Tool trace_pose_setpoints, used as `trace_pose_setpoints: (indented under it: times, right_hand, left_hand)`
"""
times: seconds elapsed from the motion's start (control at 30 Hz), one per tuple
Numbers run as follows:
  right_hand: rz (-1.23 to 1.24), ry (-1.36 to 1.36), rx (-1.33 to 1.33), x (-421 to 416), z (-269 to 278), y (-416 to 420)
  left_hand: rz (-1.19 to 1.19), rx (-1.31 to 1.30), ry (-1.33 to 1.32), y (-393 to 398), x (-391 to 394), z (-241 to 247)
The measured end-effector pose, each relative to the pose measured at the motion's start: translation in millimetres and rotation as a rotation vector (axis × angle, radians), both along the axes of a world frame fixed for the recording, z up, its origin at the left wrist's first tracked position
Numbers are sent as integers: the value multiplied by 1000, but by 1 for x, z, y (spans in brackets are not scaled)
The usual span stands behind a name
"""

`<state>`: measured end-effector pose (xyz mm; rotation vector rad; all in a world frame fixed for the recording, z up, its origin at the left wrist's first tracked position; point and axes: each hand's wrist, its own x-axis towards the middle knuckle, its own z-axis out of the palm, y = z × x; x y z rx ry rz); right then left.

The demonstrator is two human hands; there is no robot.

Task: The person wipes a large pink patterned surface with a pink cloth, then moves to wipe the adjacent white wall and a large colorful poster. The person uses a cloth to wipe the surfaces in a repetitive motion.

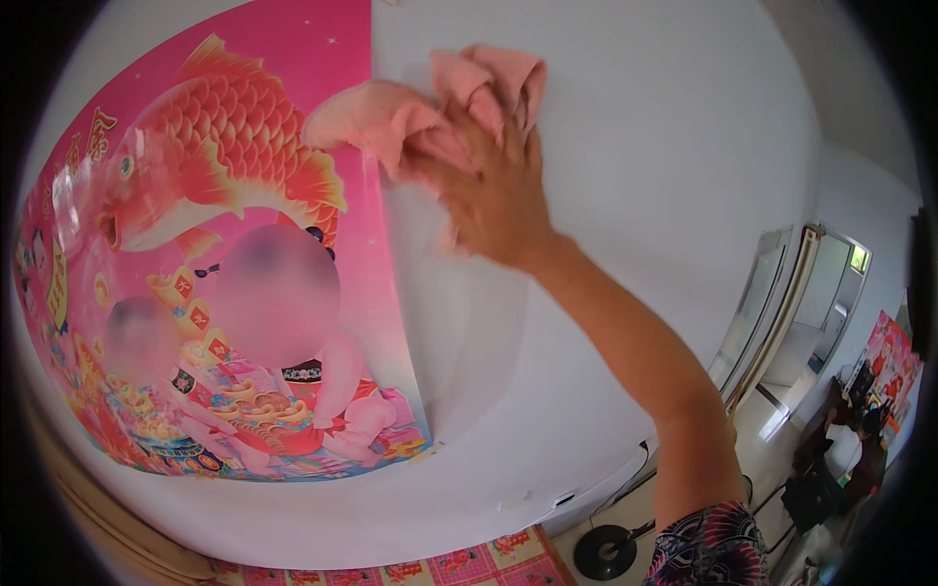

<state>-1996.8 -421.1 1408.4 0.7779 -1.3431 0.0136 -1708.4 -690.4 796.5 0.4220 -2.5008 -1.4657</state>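
My right hand (502,201) presses a crumpled pink cloth (377,121) against the white wall (630,161), fingers spread over its folds. The cloth's left end overlaps the right edge of a glossy pink poster (275,132), which shows a large orange carp, children and gold ingots. Part of the cloth lies hidden beneath my palm and fingers. My bare forearm reaches up from the lower right, out of a dark patterned sleeve (707,546). My left hand is out of view.
Below the wall lies a red and pink patterned cover (484,564). A round black base (604,551) stands on the floor beside it, near a cable and a wall socket (563,500). Farther right are a doorway (821,293), a cluttered dark table and a second red poster (887,366).
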Motion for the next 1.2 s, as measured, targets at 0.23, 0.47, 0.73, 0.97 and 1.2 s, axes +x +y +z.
trace_pose_setpoints:
  times: [0.23,0.47,0.73,0.97,1.2]
  right_hand:
    - [-963,-288,-720,-52,88,231]
    - [-20,-150,-494,-29,-67,131]
    - [210,-388,-33,2,-160,126]
    - [-311,-696,-1392,-78,-192,393]
    - [33,-390,-548,-25,-273,162]
  left_hand:
    - [7,35,-46,13,12,-17]
    - [128,29,86,-29,33,-33]
    - [-14,-343,550,35,-65,189]
    - [-36,32,267,31,32,13]
    - [130,202,-108,-13,45,-47]
